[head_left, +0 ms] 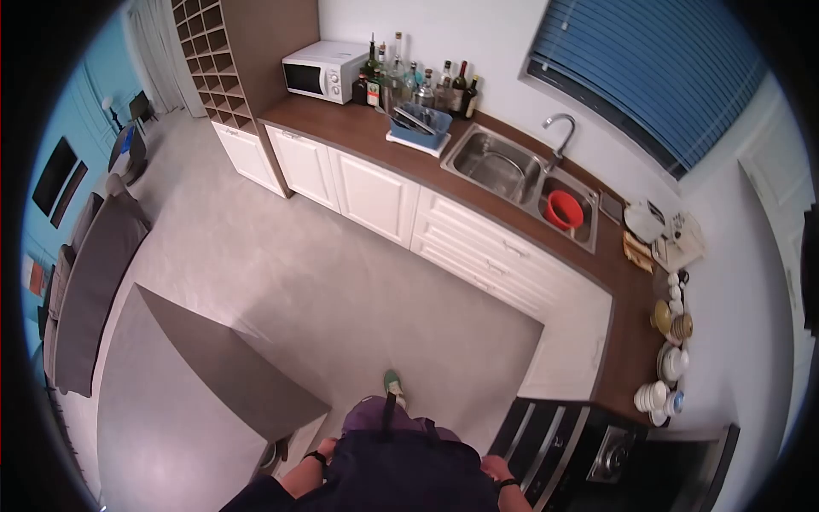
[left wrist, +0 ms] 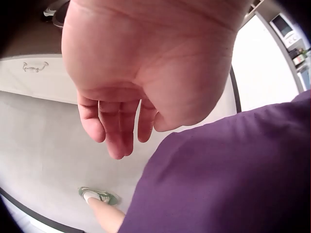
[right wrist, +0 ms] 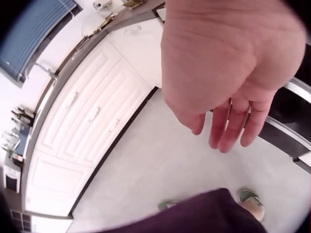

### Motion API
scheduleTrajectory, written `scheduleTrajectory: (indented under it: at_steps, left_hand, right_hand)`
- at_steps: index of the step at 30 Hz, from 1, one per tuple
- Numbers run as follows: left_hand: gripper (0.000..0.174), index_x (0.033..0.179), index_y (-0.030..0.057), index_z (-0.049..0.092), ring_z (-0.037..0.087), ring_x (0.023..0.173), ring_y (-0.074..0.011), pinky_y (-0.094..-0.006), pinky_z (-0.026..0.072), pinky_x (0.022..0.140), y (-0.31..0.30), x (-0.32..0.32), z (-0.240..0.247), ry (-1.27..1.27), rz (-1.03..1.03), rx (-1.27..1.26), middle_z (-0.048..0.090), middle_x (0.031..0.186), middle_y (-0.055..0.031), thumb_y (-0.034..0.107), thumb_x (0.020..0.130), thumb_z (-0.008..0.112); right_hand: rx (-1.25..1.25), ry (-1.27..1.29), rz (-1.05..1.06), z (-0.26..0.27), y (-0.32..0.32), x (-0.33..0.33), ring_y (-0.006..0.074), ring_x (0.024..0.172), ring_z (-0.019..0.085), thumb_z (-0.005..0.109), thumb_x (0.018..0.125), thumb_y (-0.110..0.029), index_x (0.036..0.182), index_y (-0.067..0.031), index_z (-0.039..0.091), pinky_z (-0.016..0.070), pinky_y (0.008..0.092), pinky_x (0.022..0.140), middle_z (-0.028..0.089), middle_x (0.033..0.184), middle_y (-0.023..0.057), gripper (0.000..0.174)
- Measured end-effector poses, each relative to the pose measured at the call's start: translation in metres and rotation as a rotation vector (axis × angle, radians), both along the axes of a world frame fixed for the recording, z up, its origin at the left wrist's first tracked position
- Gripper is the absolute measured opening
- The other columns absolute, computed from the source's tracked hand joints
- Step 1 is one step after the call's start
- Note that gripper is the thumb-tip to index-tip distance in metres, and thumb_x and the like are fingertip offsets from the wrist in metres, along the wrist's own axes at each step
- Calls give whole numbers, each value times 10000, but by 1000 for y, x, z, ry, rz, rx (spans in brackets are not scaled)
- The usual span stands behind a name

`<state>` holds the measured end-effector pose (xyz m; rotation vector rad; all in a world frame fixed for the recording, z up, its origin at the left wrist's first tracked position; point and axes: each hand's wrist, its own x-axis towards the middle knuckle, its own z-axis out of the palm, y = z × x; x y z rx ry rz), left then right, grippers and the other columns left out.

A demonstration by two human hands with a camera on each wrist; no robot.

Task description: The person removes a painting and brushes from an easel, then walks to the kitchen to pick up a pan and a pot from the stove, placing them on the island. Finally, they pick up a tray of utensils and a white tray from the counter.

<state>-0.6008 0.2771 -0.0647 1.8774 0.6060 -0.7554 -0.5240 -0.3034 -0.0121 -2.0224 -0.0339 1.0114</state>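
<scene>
My left hand (left wrist: 141,73) hangs beside my purple clothing (left wrist: 228,165), its fingers loosely curled and holding nothing. In the head view that left hand (head_left: 327,447) is low, near the edge of a grey counter (head_left: 188,410). My right hand (right wrist: 228,73) also hangs loose, fingers bent downward and nothing in them. It is nearest to the black oven front (head_left: 529,435) at the lower right of the head view. A green shoe (head_left: 392,381) shows on the floor below me.
Along the far wall runs a brown worktop (head_left: 341,130) with a white microwave (head_left: 324,72), several bottles, a blue basket (head_left: 418,128) and a double sink (head_left: 499,166) holding a red bowl (head_left: 564,209). Stacked dishes (head_left: 673,364) stand on the right worktop. Grey floor (head_left: 341,299) lies between the counters.
</scene>
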Motion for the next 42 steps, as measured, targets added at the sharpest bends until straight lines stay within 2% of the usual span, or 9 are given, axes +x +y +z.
scheduleTrajectory:
  at_steps: [7,9,14,20,23,25,29,31,42]
  left_hand:
    - [259,946,11,582,639,689,-211,-319,484,532,65,228,95,154,483,-179,649,819,-105,203,836,448]
    - [232,986,45,545,624,655,-164,-278,455,494,82,275,117,89,532,-179,638,801,-94,183,842,427]
    - [227,971,52,546,609,634,-154,-270,447,493,108,336,122,49,582,-175,631,796,-80,183,846,409]
    - [243,981,53,549,619,613,-181,-285,447,437,117,325,73,283,677,-250,635,797,-86,216,858,417]
    - [197,803,25,625,595,557,-210,-319,458,440,129,303,66,-92,85,95,590,620,-75,165,803,485]
    - [196,824,24,617,560,525,-188,-314,442,438,124,319,83,255,649,-121,568,618,-60,180,801,501]
    - [187,792,30,583,519,514,-151,-308,432,463,146,379,145,176,709,-34,546,634,-40,193,818,496]
    - [182,823,1,575,534,567,-149,-298,448,525,153,411,145,155,748,-3,552,665,-47,155,827,479]
    - [218,970,-43,597,590,756,-177,-293,470,667,244,537,32,15,920,-410,629,836,-91,115,843,515]
  right_hand:
    - [-111,-32,2,94,117,132,149,516,503,453,847,-110,785,-60,523,361,267,391,532,678,66,106]
    - [-103,285,-502,93,136,173,162,520,530,467,840,-133,813,-68,562,392,281,414,555,679,53,118]
    - [17,387,-739,59,162,272,202,711,609,467,856,-155,1019,-51,563,500,306,618,613,829,94,217]
    - [13,400,-635,43,211,391,191,758,601,500,852,-156,1099,-46,520,492,313,629,598,877,88,272]
    - [22,520,-556,2,222,439,183,686,600,514,838,-150,1037,-36,563,483,301,571,607,838,91,235]
    - [9,472,-497,8,242,483,168,620,588,527,826,-186,918,-45,609,458,287,512,616,762,77,188]
    - [-212,-77,419,-46,257,586,223,580,594,525,815,-188,851,-31,627,484,340,511,618,743,95,191]
    - [4,386,-407,19,307,653,155,600,592,537,839,-229,823,-56,608,463,277,504,618,751,61,189]
    - [280,-42,-514,133,457,863,101,697,580,434,925,-253,1010,-99,546,475,237,597,609,853,30,209]
